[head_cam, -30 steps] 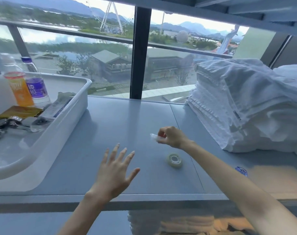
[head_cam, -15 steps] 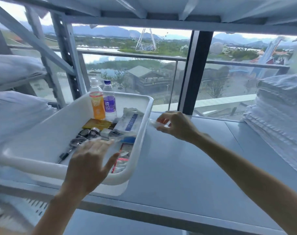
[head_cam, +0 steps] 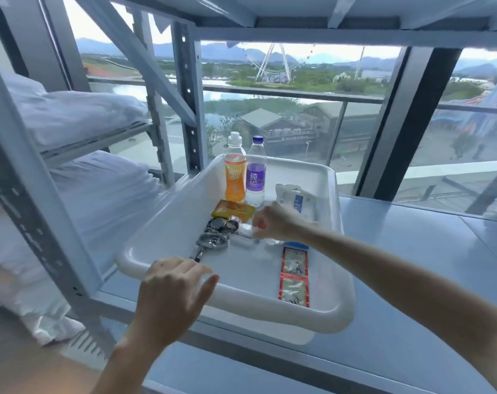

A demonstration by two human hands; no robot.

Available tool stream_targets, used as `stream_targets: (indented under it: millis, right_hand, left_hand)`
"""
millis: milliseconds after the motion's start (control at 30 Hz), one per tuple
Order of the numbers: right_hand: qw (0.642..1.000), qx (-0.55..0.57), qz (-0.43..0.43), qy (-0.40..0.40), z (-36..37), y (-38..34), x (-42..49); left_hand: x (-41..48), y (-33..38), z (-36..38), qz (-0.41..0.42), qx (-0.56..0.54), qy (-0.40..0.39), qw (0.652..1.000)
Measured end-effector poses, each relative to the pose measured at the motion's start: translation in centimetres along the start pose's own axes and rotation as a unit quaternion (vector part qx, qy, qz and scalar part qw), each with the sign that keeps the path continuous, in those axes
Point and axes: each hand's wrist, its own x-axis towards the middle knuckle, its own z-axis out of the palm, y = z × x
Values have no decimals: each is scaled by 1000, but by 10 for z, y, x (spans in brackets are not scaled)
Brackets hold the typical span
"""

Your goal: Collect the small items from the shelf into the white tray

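Linen storeroom: grey metal shelving (head_cam: pixel 189 89), stacked white pillows (head_cam: pixel 71 115), wide window (head_cam: pixel 298 132), Ferris wheel (head_cam: pixel 273 62) outside.

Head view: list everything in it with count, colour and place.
white tray: 1, white, on grey shelf
orange bottle: 1, orange, upright at tray's far wall
water bottle: 1, clear, purple label, beside it
packet: 1, yellow, before the bottles
watch: 1, silver, tray middle
pouch: 1, white, blue stripe, tray's right
sachets: 2, red, joined, near right
bedding: 2 piles, white, left shelves
left hand: 1, fingers over tray's near rim
right hand: 1, pinches small clear item above tray
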Motion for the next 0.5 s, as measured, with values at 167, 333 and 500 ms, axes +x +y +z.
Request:
stream_targets:
  millis: [167, 333, 500]
  right_hand:
    - [995, -33, 67, -68, 37, -11, 44]
    - [991, -58, 77, -88, 67, -16, 61]
    - [997, -40, 64, -34, 85, -15, 69]
  left_hand:
    - [1, -7, 5, 10, -2, 34, 999]
    - [2, -12, 8, 12, -3, 42, 999]
    - [2, -15, 10, 14, -13, 54, 998]
